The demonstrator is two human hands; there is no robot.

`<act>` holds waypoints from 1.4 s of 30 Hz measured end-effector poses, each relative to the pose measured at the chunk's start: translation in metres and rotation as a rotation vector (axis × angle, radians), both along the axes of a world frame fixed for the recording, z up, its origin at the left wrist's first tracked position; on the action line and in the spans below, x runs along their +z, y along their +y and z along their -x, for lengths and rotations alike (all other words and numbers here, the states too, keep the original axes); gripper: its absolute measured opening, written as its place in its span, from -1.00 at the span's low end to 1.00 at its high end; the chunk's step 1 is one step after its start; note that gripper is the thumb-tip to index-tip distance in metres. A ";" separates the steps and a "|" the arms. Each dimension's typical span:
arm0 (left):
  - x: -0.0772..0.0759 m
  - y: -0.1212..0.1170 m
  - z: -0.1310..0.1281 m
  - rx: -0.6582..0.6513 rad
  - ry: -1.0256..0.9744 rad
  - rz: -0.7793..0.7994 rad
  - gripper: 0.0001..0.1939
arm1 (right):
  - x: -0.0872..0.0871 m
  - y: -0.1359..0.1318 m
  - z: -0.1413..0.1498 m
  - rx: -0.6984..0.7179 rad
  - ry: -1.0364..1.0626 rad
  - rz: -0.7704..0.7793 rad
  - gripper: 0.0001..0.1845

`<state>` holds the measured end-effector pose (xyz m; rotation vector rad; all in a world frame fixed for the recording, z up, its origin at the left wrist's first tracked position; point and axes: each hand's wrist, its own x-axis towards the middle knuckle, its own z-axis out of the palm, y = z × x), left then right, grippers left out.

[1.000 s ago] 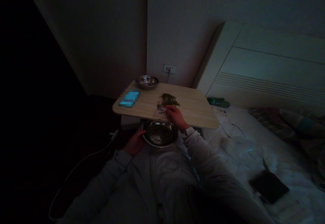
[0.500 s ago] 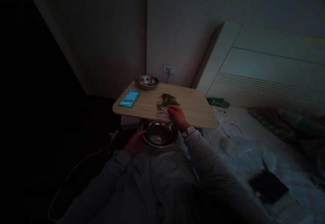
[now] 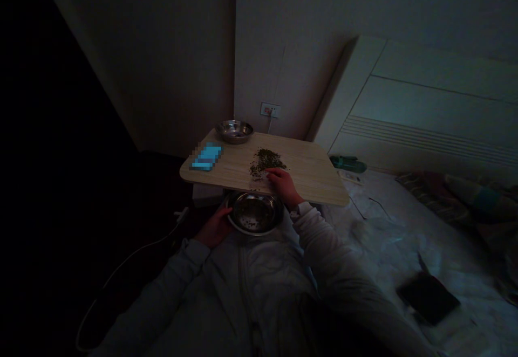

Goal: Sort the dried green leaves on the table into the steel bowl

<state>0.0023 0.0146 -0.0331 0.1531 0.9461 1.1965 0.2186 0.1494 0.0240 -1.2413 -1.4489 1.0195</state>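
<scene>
My left hand [image 3: 215, 228] is closed on the left rim of a steel bowl [image 3: 256, 232] at my lap, just below the table's near edge. A few small dark grains lie in the bottom of this bowl. On the wooden table [image 3: 311, 176] a loose pile of small green grains [image 3: 267, 159], which look like mung beans, is spread out. My right hand [image 3: 282, 185] rests at the near side of the pile, fingers stretched to the left among the outer grains. Its fingertips look slightly apart, and I make out nothing held in them.
A second steel bowl [image 3: 234, 132] stands at the table's far left corner, with a lit, blurred phone [image 3: 207, 156] nearer me. To the right, the bed [image 3: 388, 238] holds a green bottle-like object [image 3: 348, 163], eyeglasses [image 3: 380, 206] and a dark flat object [image 3: 429, 297]. A white cable [image 3: 133, 253] runs at left.
My right hand has shifted slightly to the right along the near side of the pile, and its fingers have moved a little. My left hand and the bowl have stayed put.
</scene>
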 end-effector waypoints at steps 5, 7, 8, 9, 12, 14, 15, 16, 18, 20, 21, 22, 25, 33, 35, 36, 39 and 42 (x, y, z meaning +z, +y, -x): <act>0.005 -0.002 -0.001 -0.015 0.021 0.005 -0.81 | 0.003 -0.003 0.001 0.002 0.006 0.025 -0.77; 0.005 -0.002 0.000 -0.019 0.016 0.003 -0.79 | 0.004 -0.004 0.001 0.011 0.001 0.031 -0.76; 0.004 -0.001 0.001 -0.021 0.012 0.000 -0.78 | 0.004 -0.005 0.001 0.012 -0.003 0.033 -0.75; 0.003 -0.001 0.001 -0.023 0.006 -0.007 -0.76 | 0.004 -0.005 0.001 0.010 -0.009 0.035 -0.75; 0.001 0.000 0.002 -0.026 -0.021 -0.039 -0.66 | 0.006 -0.005 0.002 -0.008 -0.015 0.033 -0.77; -0.001 0.001 0.002 -0.027 -0.029 -0.036 -0.68 | 0.007 -0.005 0.002 -0.022 -0.006 0.037 -0.78; -0.002 0.001 0.003 -0.027 -0.027 -0.026 -0.71 | 0.007 -0.006 0.003 -0.027 -0.001 0.038 -0.78; -0.003 0.001 0.003 -0.025 -0.020 -0.014 -0.75 | 0.007 -0.006 0.003 -0.029 0.002 0.039 -0.78; -0.004 0.002 0.003 -0.021 -0.010 0.000 -0.78 | 0.007 -0.006 0.003 -0.026 0.000 0.038 -0.79; -0.003 0.001 0.003 -0.024 -0.009 -0.002 -0.76 | 0.006 -0.006 0.003 -0.026 -0.009 0.033 -0.79; -0.002 0.001 0.003 -0.028 -0.010 -0.006 -0.74 | 0.005 -0.005 0.003 -0.027 -0.012 0.028 -0.79; 0.000 0.001 0.003 -0.030 -0.010 -0.008 -0.73 | 0.004 -0.005 0.003 -0.028 -0.014 0.021 -0.80; 0.004 -0.001 0.001 -0.018 -0.001 -0.006 -0.74 | 0.000 -0.003 0.003 -0.014 -0.019 0.003 -0.82; 0.002 -0.001 0.001 -0.017 -0.001 0.002 -0.72 | -0.003 -0.001 0.004 0.012 -0.013 0.015 -0.84; 0.000 0.000 0.002 -0.027 0.000 0.000 -0.68 | -0.003 -0.002 0.005 0.012 -0.005 0.014 -0.84; -0.001 0.001 0.002 -0.031 0.001 -0.003 -0.66 | -0.003 -0.002 0.006 0.012 -0.001 0.011 -0.83; -0.003 0.001 0.003 -0.039 -0.004 -0.009 -0.62 | -0.005 -0.002 0.006 0.029 -0.001 0.000 -0.81; -0.005 0.002 0.004 -0.038 -0.011 -0.016 -0.63 | -0.006 -0.001 0.006 0.040 -0.020 0.004 -0.79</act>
